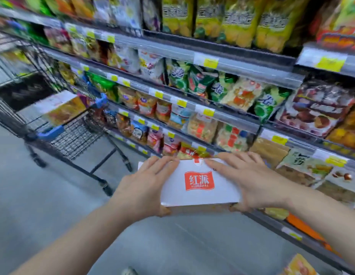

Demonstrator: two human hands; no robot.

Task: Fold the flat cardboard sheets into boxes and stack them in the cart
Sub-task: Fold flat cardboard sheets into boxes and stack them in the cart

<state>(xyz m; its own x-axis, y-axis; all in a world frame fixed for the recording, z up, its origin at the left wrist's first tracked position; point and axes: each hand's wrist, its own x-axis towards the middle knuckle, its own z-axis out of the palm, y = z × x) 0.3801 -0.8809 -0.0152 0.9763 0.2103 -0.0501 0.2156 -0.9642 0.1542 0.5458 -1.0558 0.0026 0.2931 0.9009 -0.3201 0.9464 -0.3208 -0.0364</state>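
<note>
a white cardboard box [200, 183] is folded up into shape and held in the air in front of the shelves, its broad top face tilted toward the camera. that face carries a red-orange logo with white characters, and a small red mark sits at the far edge where the flap closes. the box's lower front edge shows a brownish side (blurred, hard to read). off to the left stands a dark wire cart [73, 135] with blue trim, and in it lies another box [59, 108], white and golden-brown, resting flat near the top.
</note>
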